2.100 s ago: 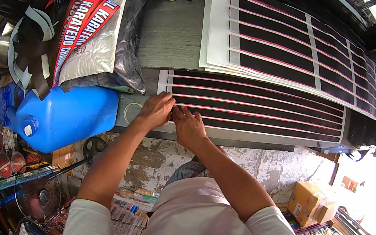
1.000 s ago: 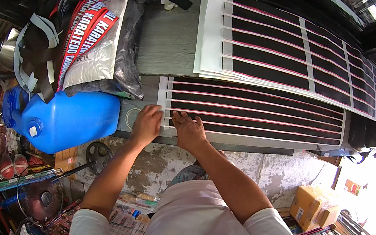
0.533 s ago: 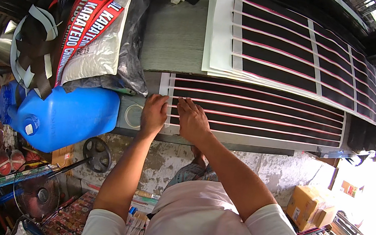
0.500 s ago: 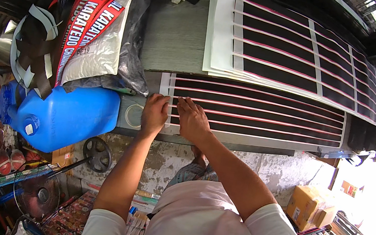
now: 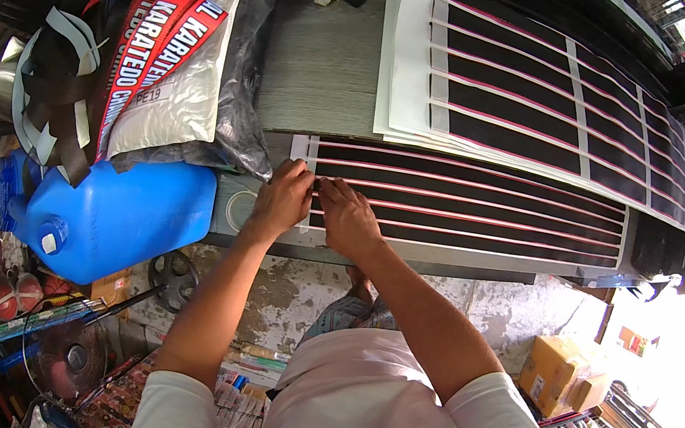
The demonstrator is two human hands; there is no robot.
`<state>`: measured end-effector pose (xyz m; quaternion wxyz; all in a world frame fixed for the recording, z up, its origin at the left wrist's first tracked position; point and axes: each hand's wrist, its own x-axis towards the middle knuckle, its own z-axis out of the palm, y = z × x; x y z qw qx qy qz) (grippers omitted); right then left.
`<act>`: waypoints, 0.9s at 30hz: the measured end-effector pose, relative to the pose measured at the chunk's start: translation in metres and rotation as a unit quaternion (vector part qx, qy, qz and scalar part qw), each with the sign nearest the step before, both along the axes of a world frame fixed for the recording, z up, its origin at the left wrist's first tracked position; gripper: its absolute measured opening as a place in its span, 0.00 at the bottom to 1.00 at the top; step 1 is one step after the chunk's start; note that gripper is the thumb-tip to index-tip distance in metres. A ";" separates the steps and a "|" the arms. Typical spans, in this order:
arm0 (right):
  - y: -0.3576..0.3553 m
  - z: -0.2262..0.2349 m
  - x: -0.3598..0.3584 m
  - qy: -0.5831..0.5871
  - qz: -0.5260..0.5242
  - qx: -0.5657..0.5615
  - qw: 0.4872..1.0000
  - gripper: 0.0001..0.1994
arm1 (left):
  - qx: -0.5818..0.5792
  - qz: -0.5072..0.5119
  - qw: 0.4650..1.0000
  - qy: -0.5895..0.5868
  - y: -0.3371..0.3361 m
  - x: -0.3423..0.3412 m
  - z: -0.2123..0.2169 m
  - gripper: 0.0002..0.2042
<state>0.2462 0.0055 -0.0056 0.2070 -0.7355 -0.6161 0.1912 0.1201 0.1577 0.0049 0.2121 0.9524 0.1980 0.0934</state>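
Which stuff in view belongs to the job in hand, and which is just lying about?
Job in hand:
lower striped sheet, with left hand and right hand at its left end
upper striped sheets, probably; untouched

Lying about:
blue jerrycan
plastic bag
cardboard box
fan

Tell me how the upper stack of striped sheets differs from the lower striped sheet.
The upper stack has pale bands crossing its middle; the lower sheet shows them only near its ends. The upper stack slants down toward the right; the lower sheet lies nearly straight across. The left hand and right hand are at the lower sheet's left end; neither touches the upper stack. Both are black with lengthwise white-and-red lines.
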 end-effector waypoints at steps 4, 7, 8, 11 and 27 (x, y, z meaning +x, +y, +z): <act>0.000 -0.001 0.002 0.010 -0.003 -0.005 1.000 0.27 | 0.059 -0.082 0.994 0.048 0.017 0.014 0.004 0.11; 0.005 0.002 0.001 0.006 0.005 -0.027 1.000 0.26 | 0.082 -0.132 0.984 0.091 0.024 0.021 0.005 0.11; 0.006 0.004 0.002 0.009 0.006 -0.039 0.999 0.25 | 0.088 -0.139 0.981 0.104 0.026 0.022 0.005 0.12; 0.007 0.003 0.000 0.016 0.001 -0.056 0.998 0.24 | 0.087 -0.157 0.974 0.136 0.029 0.024 0.006 0.12; 0.011 0.005 0.003 0.004 0.024 -0.135 0.991 0.31 | 0.040 -0.164 0.980 0.106 0.039 0.018 0.003 0.14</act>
